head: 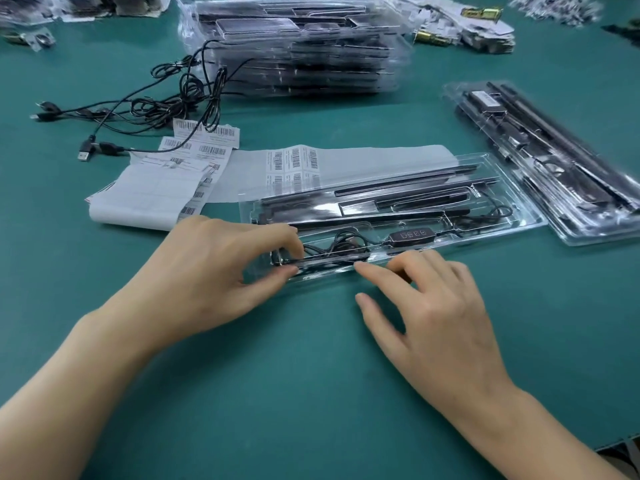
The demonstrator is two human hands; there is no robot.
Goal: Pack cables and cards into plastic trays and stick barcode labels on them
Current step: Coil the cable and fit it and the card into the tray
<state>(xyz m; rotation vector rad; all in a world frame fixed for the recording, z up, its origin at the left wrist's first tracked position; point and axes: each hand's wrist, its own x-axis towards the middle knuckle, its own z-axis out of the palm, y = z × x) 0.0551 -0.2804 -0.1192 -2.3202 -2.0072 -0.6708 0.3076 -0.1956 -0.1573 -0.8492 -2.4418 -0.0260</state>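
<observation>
A clear plastic tray (512, 216) lies slantwise on the green table in front of me, holding black strips and a black cable (332, 245) with an inline controller (410, 236). My left hand (214, 271) pinches the tray's near left end, thumb on the front rim and fingers over the coiled cable. My right hand (429, 306) rests beside it, its index fingertip touching the tray's front edge and the other fingers loosely bent. Barcode label sheets (291, 161) lie just behind the tray.
A tall stack of filled trays (294, 46) stands at the back centre. Loose black USB cables (145, 105) sprawl at the left. Another filled tray (540, 161) lies at the right. Small packaged parts (464, 26) line the far edge. The table's corner shows at lower right.
</observation>
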